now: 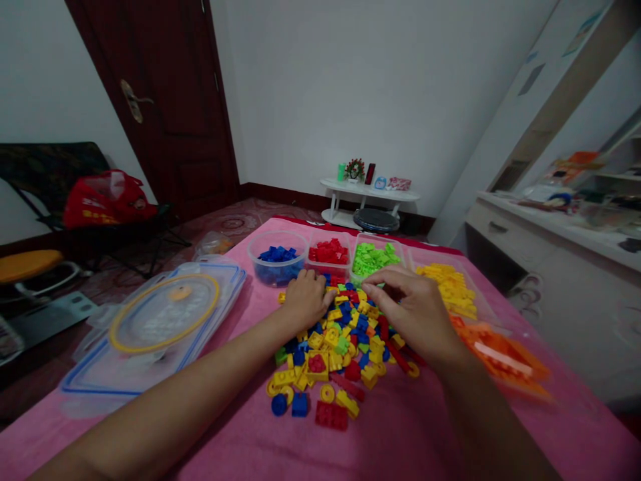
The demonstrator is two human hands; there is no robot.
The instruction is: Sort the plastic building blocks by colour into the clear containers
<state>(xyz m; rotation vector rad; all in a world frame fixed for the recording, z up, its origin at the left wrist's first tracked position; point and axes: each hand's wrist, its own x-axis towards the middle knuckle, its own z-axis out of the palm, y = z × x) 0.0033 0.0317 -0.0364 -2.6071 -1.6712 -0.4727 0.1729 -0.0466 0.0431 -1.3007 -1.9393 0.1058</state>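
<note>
A heap of mixed toy building bricks [345, 334] in yellow, blue, red and green spreads over the pink cloth. My left hand [306, 297] rests on the heap's far left part, thumb apart from the fingers; its fingertips are partly hidden among the bricks. Above the far right side is my right hand [408, 300], thumb and forefinger brought together near the green container; whatever they hold is not visible. Behind the heap stand a round tub of blue bricks [278, 255], a container of red bricks [329, 252] and another of green bricks [371, 259].
On the right lie yellow bricks [451, 287] in a clear tray and orange bricks [505, 357]. Stacked clear lids [165, 327] with blue and yellow rims occupy the left of the pink-covered table [400, 434]. A low white stand [368, 190] is by the far wall.
</note>
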